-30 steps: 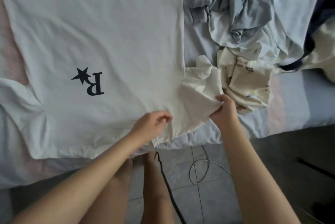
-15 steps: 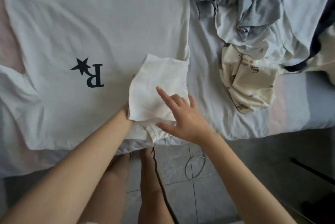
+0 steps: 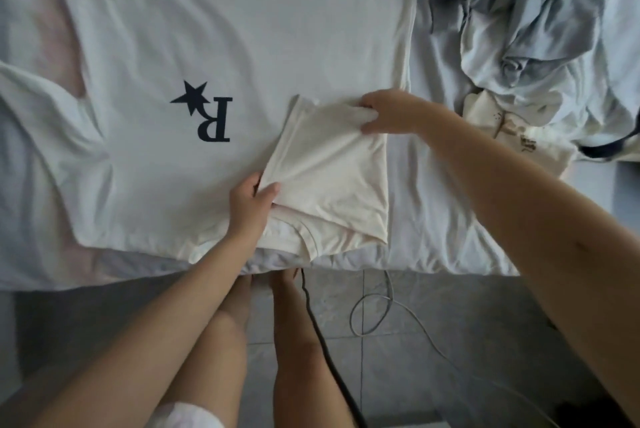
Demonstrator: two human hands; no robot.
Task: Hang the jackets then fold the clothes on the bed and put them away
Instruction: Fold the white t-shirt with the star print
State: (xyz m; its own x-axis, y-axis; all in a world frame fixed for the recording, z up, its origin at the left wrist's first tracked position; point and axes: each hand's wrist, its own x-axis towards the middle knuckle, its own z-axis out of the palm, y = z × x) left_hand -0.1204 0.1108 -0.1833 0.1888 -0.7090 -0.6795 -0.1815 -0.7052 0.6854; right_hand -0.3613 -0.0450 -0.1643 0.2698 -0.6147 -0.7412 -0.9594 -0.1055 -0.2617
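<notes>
A white T-shirt [image 3: 225, 29] with a dark star and letter R lies spread flat on the bed. Its right sleeve [image 3: 329, 171] is folded over onto the shirt's body. My left hand [image 3: 251, 206] pinches the sleeve's near left corner with thumb on top. My right hand [image 3: 391, 112] grips the sleeve's far right corner, fingers curled into the cloth. A pile of unfolded clothes lies to the right: a pale blue garment [image 3: 540, 22] and a cream printed one [image 3: 516, 136].
The bed [image 3: 450, 219] has a pale sheet and its edge runs across the middle of the view. Below it is a tiled floor [image 3: 450, 341] with a black cable [image 3: 329, 351] and a white cable [image 3: 374, 316] beside my legs.
The sleeve was pulled from the right side and folded over onto the shirt. My right hand has moved from pressing it flat to gripping its far corner; my left hand now pinches the near corner.
</notes>
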